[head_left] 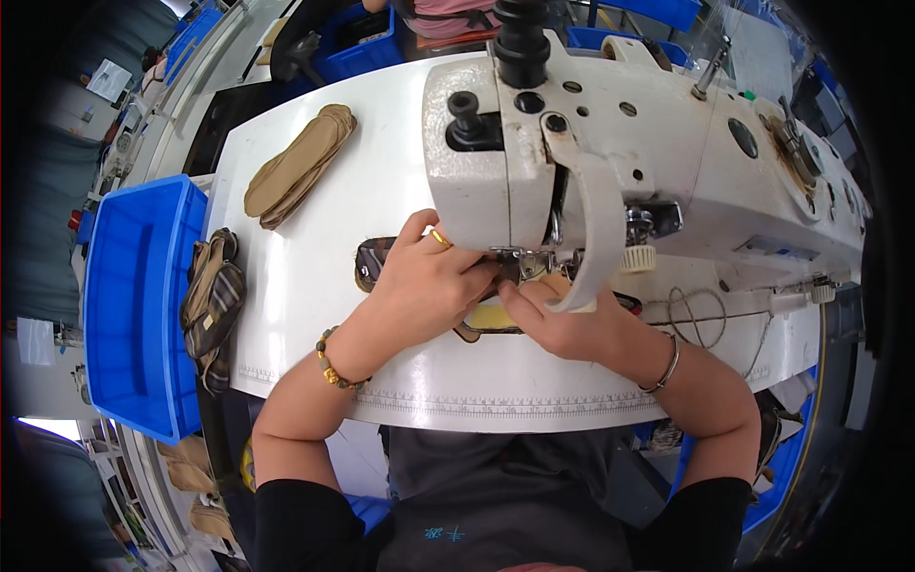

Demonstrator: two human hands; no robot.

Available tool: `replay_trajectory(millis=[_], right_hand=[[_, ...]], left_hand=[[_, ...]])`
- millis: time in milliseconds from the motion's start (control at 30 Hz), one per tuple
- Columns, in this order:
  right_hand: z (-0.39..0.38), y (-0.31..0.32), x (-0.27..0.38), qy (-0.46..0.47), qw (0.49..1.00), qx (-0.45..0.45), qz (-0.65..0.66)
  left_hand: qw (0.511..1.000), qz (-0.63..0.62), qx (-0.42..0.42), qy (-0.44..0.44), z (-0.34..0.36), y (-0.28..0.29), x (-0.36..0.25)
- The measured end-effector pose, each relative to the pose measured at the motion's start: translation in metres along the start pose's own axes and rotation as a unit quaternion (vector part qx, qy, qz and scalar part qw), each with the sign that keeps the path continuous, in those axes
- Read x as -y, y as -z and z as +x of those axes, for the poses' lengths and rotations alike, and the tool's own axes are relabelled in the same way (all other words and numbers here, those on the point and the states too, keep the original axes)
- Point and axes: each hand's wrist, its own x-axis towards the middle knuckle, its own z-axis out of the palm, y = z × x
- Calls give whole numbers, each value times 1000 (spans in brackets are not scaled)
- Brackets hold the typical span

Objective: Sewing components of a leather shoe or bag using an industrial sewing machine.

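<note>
Both my hands meet under the head of a white sewing machine [496, 181], close to its metal presser foot. My left hand [424, 286], with a gold ring, presses its bent fingers on a dark plaid shoe upper [373, 259] that shows past its knuckles. From the other side my right hand [562, 319] pinches the same work with thumb and fingers near the needle. A yellowish strip [491, 318] of the piece shows below the hands. The fingertips and the stitching point are mostly hidden by the machine and the hands.
A stack of tan insole-shaped pieces [300, 167] lies at the table's far left. Plaid shoe uppers [213, 310] hang over the left edge beside a blue bin [143, 315]. A loose cord [701, 319] curls at the right. A printed ruler [496, 410] runs along the near edge.
</note>
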Motion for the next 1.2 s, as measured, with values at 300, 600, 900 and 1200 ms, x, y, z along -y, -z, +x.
replay_trajectory(millis=[300, 600, 900, 1200], right_hand=[[4, 7, -3, -26, 996, -71, 42], [2, 10, 3, -25, 998, -23, -51], [6, 5, 6, -22, 994, 30, -101], [0, 5, 18, -68, 983, 161, -63]], left_hand=[[994, -48, -83, -53, 3, -18, 12], [986, -124, -102, 34, 5, -18, 9], [985, -129, -116, 9, 7, -8, 9], [993, -101, -58, 18, 1, -9, 5]])
